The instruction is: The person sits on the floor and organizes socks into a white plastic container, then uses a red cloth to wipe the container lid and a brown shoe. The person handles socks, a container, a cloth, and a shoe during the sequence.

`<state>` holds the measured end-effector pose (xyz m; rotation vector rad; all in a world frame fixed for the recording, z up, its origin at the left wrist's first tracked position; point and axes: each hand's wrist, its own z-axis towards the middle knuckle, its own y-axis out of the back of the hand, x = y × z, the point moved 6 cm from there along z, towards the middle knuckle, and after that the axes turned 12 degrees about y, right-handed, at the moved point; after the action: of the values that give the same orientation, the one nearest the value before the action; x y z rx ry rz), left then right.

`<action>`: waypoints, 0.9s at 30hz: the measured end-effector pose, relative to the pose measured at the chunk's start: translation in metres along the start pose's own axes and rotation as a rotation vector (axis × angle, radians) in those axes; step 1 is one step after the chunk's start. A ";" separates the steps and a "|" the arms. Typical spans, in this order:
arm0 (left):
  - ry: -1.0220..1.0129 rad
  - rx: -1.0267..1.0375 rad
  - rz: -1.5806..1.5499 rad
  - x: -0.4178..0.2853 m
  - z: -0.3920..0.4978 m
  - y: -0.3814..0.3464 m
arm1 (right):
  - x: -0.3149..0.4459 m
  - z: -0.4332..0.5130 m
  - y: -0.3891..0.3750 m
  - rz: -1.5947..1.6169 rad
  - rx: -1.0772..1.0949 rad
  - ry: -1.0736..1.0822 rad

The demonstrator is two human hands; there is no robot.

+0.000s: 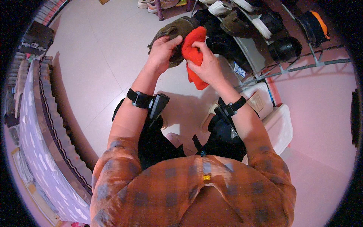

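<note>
A dark brown shoe (pixel 177 27) is held up over the floor, and my left hand (pixel 164 51) grips it, with the thumb laid along its upper. Bunched in my right hand (pixel 205 62) is a red cloth (pixel 194 42), whose lower end hangs down below the fingers. The cloth is beside the shoe's right side; whether it touches the shoe cannot be told. Black straps with small devices are on both forearms. Part of the shoe is hidden behind my left hand and the cloth.
A metal shoe rack (pixel 300 66) with several shoes stands at the upper right. Below it are white plastic bins (pixel 279 127). More shoes (pixel 153 6) lie by a purple post at the top. A bed with a patterned cover (pixel 42 147) runs along the left.
</note>
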<state>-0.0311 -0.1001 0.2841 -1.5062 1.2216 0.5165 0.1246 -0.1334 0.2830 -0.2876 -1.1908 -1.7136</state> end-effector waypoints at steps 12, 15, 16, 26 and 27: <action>0.044 -0.066 -0.076 0.028 0.013 -0.008 | -0.006 0.002 -0.002 -0.223 0.280 -0.422; 0.019 -0.097 0.038 0.033 0.003 -0.021 | -0.010 0.007 -0.006 -0.270 0.365 -0.433; 0.006 -0.107 0.080 0.034 -0.002 -0.024 | -0.012 0.009 -0.006 -0.271 0.351 -0.416; -0.082 -0.041 0.529 0.039 -0.003 -0.045 | -0.044 0.004 -0.012 -0.213 0.357 -0.469; -0.089 -0.030 0.590 0.039 -0.006 -0.047 | -0.046 0.003 -0.013 -0.156 0.344 -0.482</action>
<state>0.0233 -0.1269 0.2749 -1.1161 1.5919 0.9810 0.1351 -0.1038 0.2467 -0.4185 -1.8777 -1.5778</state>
